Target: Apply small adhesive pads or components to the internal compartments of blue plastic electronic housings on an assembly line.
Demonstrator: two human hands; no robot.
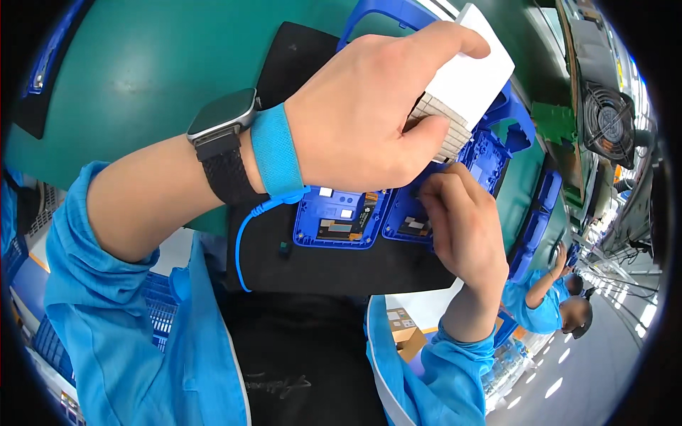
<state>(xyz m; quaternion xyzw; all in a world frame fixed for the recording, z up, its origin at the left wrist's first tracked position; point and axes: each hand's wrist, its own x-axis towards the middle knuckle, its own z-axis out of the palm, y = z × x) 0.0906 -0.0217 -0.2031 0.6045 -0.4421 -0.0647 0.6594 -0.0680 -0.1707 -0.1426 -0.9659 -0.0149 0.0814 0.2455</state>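
Observation:
My left hand (362, 110) grips a white sheet (474, 78) that carries rows of small beige-grey pads (456, 133), with the thumb over the pads. Close below its lower edge, my right hand (465, 224) has its thumb and fingers pinched together; whatever is between the fingertips is hidden. Under the hands lie blue plastic housings: one open housing (325, 211) with a dark part and a ribbon cable inside, a second housing (399, 216) partly covered by my right hand, and another housing (489, 157) beyond it.
A black mat (284, 266) lies on the green table (163, 64). A blue cord (240, 248) runs from my left wrist strap (275, 150). Blue frames (380, 11) stand behind, and blue parts (538, 224) lie at right. A fan (609, 121) and a co-worker (543, 305) are farther right.

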